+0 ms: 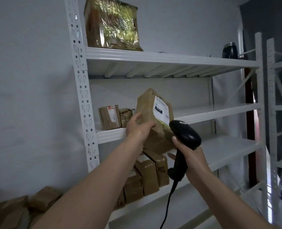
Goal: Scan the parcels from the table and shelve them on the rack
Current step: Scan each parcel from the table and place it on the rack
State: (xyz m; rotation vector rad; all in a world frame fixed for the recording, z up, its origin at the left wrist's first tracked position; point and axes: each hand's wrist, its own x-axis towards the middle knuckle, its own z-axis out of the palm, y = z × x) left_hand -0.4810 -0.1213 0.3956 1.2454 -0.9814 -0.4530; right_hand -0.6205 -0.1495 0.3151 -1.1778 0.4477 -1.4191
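Left hand [139, 128] grips a brown parcel [151, 119], fingers curled over its left side and lower edge, holding it up tilted in front of the rack's middle shelf [219, 111]. White shipping label [161, 109] on the parcel faces the camera, print too blurred to read. Right hand [192, 156] is wrapped around the handle of a black barcode scanner [185, 134], thumb up along the left of its head; scanner head sits just beside the parcel's lower right corner, near the label. Black cable [168, 202] hangs from the handle base down out of frame.

White metal rack [80, 90] with slotted uprights. Middle shelf, left end: two small brown parcels [109, 117] standing side by side, just behind the left hand. Shelf below: a row of brown taped parcels [147, 176] standing upright, packed touching one another, partly hidden by the left forearm. Top shelf: big package wrapped in shiny clear film [112, 23] at the left, dark bottle [230, 50] at far right, well apart.

Bottom left corner: heap of brown parcels [42, 199], blurred; what they lie on cannot be made out. Second white rack [279, 103] at the right edge
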